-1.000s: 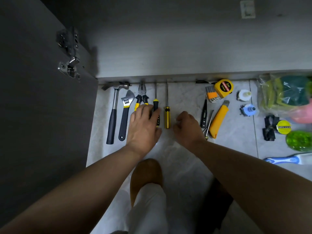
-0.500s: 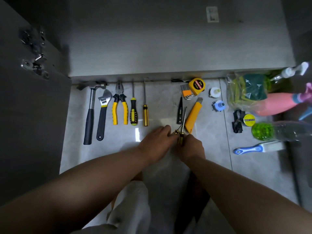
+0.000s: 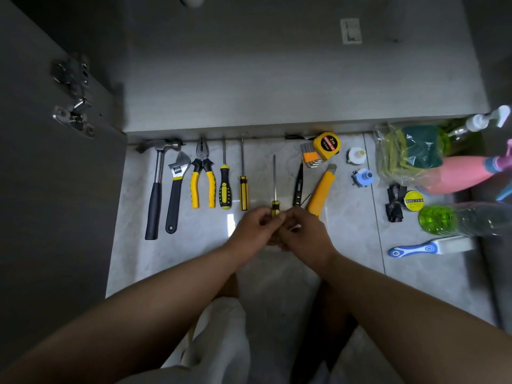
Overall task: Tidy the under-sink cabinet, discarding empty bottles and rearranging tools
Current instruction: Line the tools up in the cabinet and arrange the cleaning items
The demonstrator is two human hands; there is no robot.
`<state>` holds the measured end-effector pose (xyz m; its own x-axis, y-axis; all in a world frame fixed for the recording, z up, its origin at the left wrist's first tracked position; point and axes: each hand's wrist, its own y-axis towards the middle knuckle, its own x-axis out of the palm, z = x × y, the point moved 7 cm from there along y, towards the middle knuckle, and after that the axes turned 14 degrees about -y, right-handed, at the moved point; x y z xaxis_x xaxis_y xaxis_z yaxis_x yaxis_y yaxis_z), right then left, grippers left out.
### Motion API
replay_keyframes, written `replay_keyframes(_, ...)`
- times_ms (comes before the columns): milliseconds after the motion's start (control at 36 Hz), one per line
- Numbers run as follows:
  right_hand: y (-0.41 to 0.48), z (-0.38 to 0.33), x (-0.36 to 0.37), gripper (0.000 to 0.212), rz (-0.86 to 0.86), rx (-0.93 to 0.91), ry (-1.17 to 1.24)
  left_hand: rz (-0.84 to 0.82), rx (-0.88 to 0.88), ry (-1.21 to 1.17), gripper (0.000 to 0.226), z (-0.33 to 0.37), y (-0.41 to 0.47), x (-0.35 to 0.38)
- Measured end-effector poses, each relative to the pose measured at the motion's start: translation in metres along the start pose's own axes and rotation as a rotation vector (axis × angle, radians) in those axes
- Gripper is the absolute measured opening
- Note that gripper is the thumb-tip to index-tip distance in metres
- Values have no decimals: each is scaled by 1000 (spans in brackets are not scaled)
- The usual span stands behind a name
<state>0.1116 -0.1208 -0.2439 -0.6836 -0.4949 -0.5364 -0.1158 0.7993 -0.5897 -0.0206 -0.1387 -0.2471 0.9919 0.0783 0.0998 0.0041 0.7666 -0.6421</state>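
Note:
A thin screwdriver (image 3: 274, 187) with a yellow-and-black handle points away from me, and both my left hand (image 3: 253, 230) and my right hand (image 3: 303, 234) grip its handle above the tiled floor. To the left lies a neat row: a hammer (image 3: 155, 189), an adjustable wrench (image 3: 175, 191), yellow pliers (image 3: 203, 178) and two screwdrivers (image 3: 225, 187) (image 3: 243, 187). To the right lie a black tester pen (image 3: 298, 184), a yellow utility knife (image 3: 322, 189), hex keys (image 3: 310, 159) and a yellow tape measure (image 3: 326, 144).
The open cabinet door (image 3: 55, 162) stands at the left, the empty cabinet floor (image 3: 277, 79) ahead. At the right lie two caps (image 3: 356, 155), a bag of sponges (image 3: 410, 152), a pink spray bottle (image 3: 465, 174), a green-ended clear bottle (image 3: 465, 218), a tape roll (image 3: 412, 200) and a blue brush (image 3: 421, 249).
My hands left the aligned tools on the left, moved right and picked a thin screwdriver from beside the utility knife. It now points straight ahead, held by both hands.

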Motion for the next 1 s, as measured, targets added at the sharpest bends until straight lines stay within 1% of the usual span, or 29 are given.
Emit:
replay_keyframes(56,-1,-6,3,23,-31,-32,13,55,35,80,32,4,2,-11)
replay_keyframes(111,-3,-6,3,32,-20,-70,-57,115,74,186,31,9,6,-22)
replay_keyframes(167,-3,-2,3,34,15,-98,-223,159,110,254,32,16,13,-30)
replay_keyframes(222,-1,1,6,38,15,-106,-387,205,176,360,32,27,19,-35)
replay_keyframes(306,8,2,15,34,-37,-78,-521,228,269,516,26,47,30,-35)
replay_keyframes(333,11,1,17,31,-42,-71,-547,228,285,548,28,51,34,-34)
replay_keyframes(361,14,1,18,28,-38,-65,-566,229,300,585,34,56,37,-33)
replay_keyframes(417,17,0,19,21,-12,-52,-580,208,330,663,47,61,45,-27)
replay_keyframes(472,17,0,19,14,21,-42,-569,171,352,754,52,63,50,-21)
replay_keyframes(528,13,1,18,9,58,-45,-561,137,339,822,59,62,55,-15)
replay_keyframes(583,5,3,15,9,89,-56,-558,107,314,838,62,59,58,-12)
replay_keyframes(694,-12,1,9,14,142,-89,-513,58,297,836,52,52,57,-10)
replay_keyframes(778,-14,-11,2,15,176,-182,-472,31,296,863,44,46,50,-7)
replay_keyframes(833,-9,-19,-2,16,172,-229,-470,26,286,891,44,45,46,-6)
replay_keyframes(889,-1,-26,-7,15,169,-252,-463,15,273,922,48,43,42,-5)
replay_keyframes(944,7,-32,-11,14,168,-261,-441,22,306,968,48,44,37,-5)
replay_keyframes(1000,15,-36,-14,16,167,-265,-429,67,411,1088,43,48,32,-6)
